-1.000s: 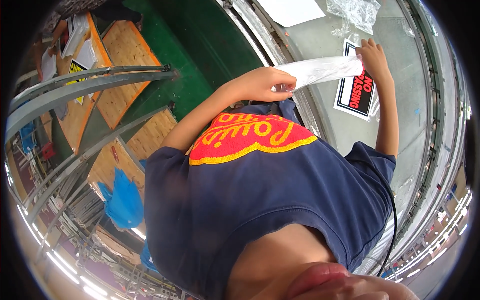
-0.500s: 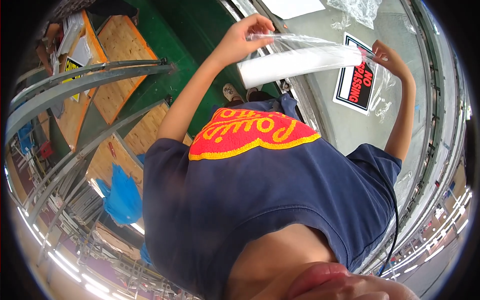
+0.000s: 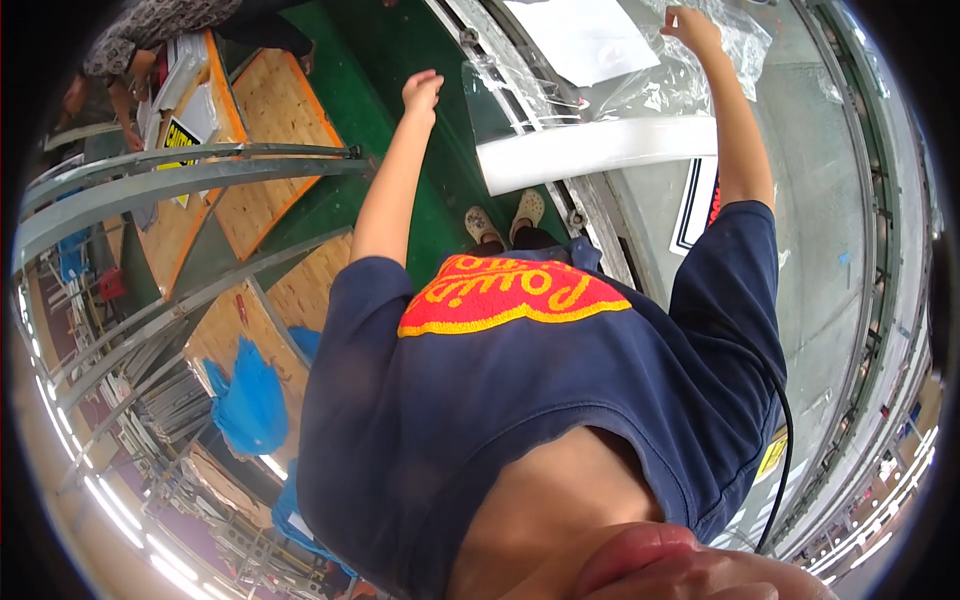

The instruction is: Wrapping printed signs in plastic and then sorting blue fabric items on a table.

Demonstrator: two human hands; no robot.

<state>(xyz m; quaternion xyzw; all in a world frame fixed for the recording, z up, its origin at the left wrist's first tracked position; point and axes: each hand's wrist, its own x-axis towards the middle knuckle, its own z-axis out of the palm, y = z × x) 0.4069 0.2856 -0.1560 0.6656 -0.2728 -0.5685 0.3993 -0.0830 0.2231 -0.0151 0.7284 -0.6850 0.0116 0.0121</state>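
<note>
A white roll (image 3: 600, 155) of plastic film lies crosswise in front of me, its left end jutting past the table's edge. Clear plastic film (image 3: 520, 95) spreads from it toward the far side, wrinkled and partly over a white sheet (image 3: 580, 40). My left hand (image 3: 423, 95) is raised beyond the roll's left end, fingers curled in, with nothing visible in them. Reaching to the far side, my right hand (image 3: 693, 30) has its fingers bent in a pinch on the clear film. My right forearm partly covers a black, white and red sign (image 3: 695, 205).
The grey table (image 3: 820, 180) extends to the right, with metal rails along its edges. On the left are curved grey metal bars (image 3: 200, 170), wooden boards (image 3: 280, 130) and blue plastic (image 3: 250, 400). Another person's arm (image 3: 125, 105) reaches in at the upper left over stacked panels.
My left hand has let go of the film and moved left. My right hand has swung to the far side. The roll has come down lower, and the film is spread beyond it.
</note>
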